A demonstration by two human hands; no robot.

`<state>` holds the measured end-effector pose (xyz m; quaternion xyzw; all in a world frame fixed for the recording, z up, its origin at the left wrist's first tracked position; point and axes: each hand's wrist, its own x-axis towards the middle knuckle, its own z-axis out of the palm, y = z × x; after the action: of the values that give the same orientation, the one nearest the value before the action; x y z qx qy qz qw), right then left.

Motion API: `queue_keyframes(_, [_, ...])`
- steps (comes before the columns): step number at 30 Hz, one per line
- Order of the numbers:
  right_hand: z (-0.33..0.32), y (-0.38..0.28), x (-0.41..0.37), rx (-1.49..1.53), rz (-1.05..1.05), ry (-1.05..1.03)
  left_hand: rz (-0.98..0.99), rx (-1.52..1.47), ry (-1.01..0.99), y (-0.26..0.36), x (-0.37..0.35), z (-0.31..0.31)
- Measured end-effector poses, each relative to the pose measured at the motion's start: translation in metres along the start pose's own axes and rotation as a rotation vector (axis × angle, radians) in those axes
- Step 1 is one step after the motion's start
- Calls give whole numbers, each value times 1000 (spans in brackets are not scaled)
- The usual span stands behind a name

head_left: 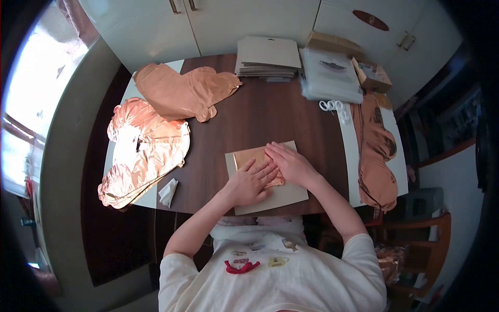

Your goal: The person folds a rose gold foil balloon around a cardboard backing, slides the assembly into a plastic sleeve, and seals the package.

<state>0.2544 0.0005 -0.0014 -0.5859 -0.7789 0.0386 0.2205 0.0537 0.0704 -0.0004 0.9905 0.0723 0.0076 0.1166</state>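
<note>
My left hand [254,182] lies flat with fingers outstretched on a folded rose-gold foil balloon [247,156]. My right hand [290,164] presses flat beside it, its fingers straight and resting on the balloon's right side. Under the folded foil is a grey-beige cardboard sheet [288,196], set near the table's front edge. Much of the balloon is hidden beneath my hands. Neither hand grips anything.
Flat rose-gold balloons [187,93] lie on the left, with another long balloon [375,151] at right. At the back are stacked cardboard sheets [267,52], clear plastic bags [330,78] and a small box [371,77]. White rings [331,106] and a crumpled tissue [167,192] are on the table.
</note>
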Motion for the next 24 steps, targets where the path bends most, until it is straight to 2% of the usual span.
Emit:
queue_keyframes(2, [7, 8, -2, 37, 62, -84, 0, 12, 8, 0, 0, 0])
queue_keyframes(5, [7, 9, -8, -63, 39, -53, -4, 9, 39, 6, -3, 2])
queue_keyframes(13, [-3, 6, -10, -117, 22, -170, -98, -85, 145, 42, -22, 1])
queue_keyframes(16, [-7, 5, -9, -118, 30, -205, -161, -222, 140, 47, -25, -10])
queue_keyframes(19, [-10, 2, -7, -142, 47, -268, -385, -240, 200, 37, -12, -13])
queue_keyframes(22, [-12, 1, -5, -160, 68, -319, -426, 111, 269, 23, 3, -10])
queue_keyframes(24, [-12, 1, -5, -162, 83, -341, -488, 181, 319, 14, 10, 1])
